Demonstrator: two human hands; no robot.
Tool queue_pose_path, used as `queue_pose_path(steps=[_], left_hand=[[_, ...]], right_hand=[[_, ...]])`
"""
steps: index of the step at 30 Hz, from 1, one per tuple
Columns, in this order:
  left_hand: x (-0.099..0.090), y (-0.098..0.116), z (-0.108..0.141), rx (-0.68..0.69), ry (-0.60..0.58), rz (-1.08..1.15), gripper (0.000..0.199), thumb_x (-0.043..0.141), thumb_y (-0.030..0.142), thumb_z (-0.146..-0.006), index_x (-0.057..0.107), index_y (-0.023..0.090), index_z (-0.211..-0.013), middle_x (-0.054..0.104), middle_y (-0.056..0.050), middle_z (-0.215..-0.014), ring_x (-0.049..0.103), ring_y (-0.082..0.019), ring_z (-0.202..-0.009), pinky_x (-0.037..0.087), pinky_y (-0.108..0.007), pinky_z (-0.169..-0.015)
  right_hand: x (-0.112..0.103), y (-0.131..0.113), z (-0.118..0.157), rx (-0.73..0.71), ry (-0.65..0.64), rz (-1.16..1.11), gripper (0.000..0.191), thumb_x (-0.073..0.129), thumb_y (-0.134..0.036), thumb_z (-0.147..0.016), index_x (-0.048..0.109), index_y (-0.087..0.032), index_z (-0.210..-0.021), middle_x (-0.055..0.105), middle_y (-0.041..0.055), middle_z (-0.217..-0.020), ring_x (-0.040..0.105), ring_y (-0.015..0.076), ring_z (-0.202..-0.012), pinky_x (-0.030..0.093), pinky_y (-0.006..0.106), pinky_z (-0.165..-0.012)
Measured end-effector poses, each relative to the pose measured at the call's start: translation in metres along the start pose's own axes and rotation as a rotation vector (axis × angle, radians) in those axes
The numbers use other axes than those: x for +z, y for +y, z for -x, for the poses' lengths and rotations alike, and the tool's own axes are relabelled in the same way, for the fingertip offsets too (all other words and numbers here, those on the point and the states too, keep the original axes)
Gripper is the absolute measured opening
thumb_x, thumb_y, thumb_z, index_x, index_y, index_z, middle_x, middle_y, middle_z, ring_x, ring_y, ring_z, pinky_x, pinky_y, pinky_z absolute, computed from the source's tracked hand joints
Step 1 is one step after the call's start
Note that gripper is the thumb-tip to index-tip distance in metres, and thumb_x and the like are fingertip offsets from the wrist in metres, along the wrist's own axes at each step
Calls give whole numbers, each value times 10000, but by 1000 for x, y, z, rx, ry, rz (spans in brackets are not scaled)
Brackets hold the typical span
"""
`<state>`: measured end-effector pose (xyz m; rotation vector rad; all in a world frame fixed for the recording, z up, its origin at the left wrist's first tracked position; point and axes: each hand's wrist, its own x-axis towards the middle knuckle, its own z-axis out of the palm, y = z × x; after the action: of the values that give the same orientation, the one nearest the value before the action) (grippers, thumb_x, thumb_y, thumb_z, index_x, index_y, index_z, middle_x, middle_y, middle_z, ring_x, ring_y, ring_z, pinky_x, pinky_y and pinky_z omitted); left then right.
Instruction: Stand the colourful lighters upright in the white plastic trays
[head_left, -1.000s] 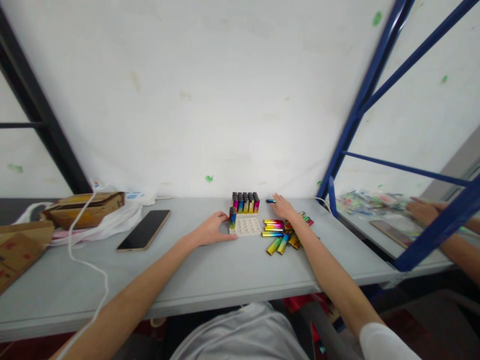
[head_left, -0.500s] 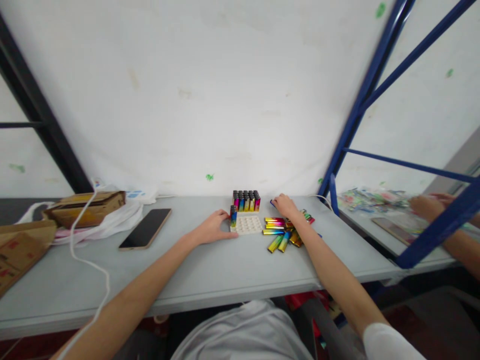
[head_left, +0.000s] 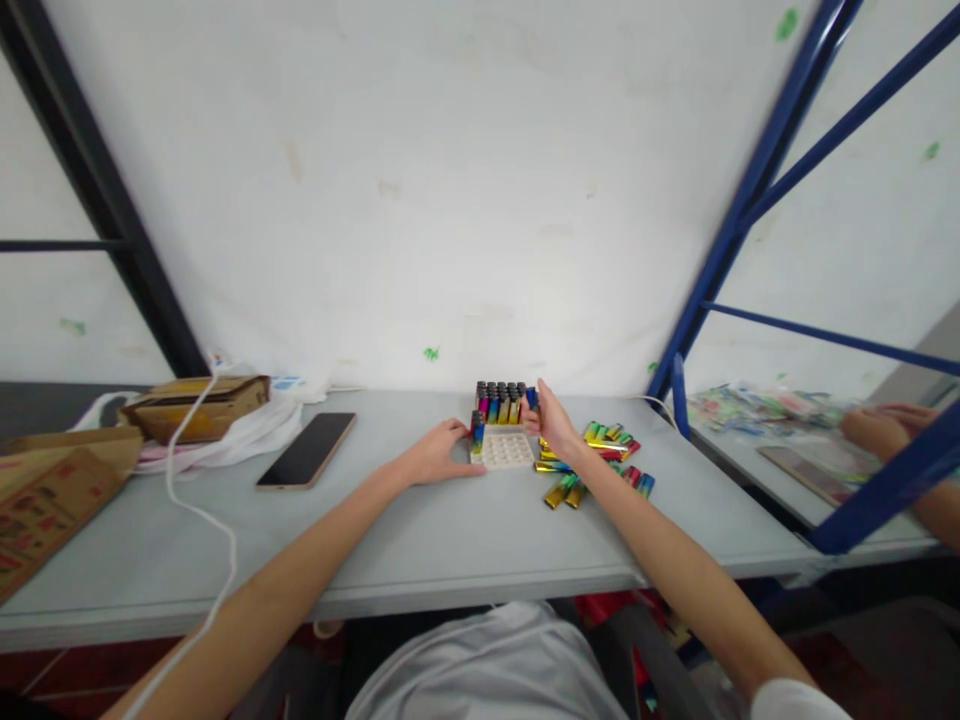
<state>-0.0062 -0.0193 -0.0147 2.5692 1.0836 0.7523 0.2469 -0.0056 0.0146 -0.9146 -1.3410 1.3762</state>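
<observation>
My left hand [head_left: 439,455] rests at the left side of a white tray [head_left: 510,450] with rows of small pockets. Its thumb is at the tray's front corner and its fingers at the back, gripping it. A couple of lighters [head_left: 478,432] with shiny multicoloured bodies and black tops stand upright at the tray's left end. In my right hand [head_left: 553,420] is a blue lighter [head_left: 532,398], roughly upright above the tray's back right corner. Behind the tray stands a block of upright lighters [head_left: 501,402]. A loose pile of lighters [head_left: 600,450] lies right of the tray, partly behind my right forearm.
Left on the grey table [head_left: 390,540] lie a phone [head_left: 307,450], a white cable [head_left: 201,525], plastic bags and cardboard boxes [head_left: 199,408]. A blue metal frame [head_left: 720,240] rises at right. Beyond it, another person's hands [head_left: 885,430] are near a heap of small packets [head_left: 750,408].
My right hand has moved left from behind the pile to the tray's right side, bringing the blue lighter upright. My left hand stays at the tray. The whole view has shifted slightly.
</observation>
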Motion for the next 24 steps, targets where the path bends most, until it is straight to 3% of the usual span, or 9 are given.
queue_pose_path(steps=[4,7,13,19,24], left_hand=[[0,0,0,-9,6,-4,669,757,711,-712,717,180,-1118,682,-113,-1114,667,-317,-1048,531,-423,-1008],[0,0,0,-6,4,1,664,760,709,-710,721,177,-1105,682,-116,-1099,671,-322,-1043,536,-417,-996],[-1,1,0,-8,-10,-5,680,753,709,-724,711,168,-1134,677,-122,-1127,665,-317,-1061,524,-410,-1017],[-2,3,0,-22,-13,-1,677,748,713,-723,713,168,-1122,677,-118,-1125,663,-320,-1061,520,-414,-1014],[-1,2,0,-21,-21,-5,686,739,727,-726,709,167,-1121,672,-123,-1132,659,-319,-1052,524,-418,-1000]], right_hand=[[19,4,9,-23,103,2,653,383,-861,-837,306,-251,-615,182,-83,-511,128,95,-442,130,257,-427],[26,8,12,-13,184,42,602,476,-738,-876,300,-250,-571,204,-74,-481,123,91,-439,121,263,-424],[31,11,16,20,224,143,478,407,-510,-941,317,-245,-554,229,-63,-472,135,91,-423,96,255,-416],[31,12,16,29,161,161,538,419,-637,-933,332,-247,-572,240,-64,-489,160,94,-424,135,263,-408],[31,9,18,-88,73,207,659,352,-834,-895,551,-224,-744,330,-57,-543,283,114,-440,226,263,-438]])
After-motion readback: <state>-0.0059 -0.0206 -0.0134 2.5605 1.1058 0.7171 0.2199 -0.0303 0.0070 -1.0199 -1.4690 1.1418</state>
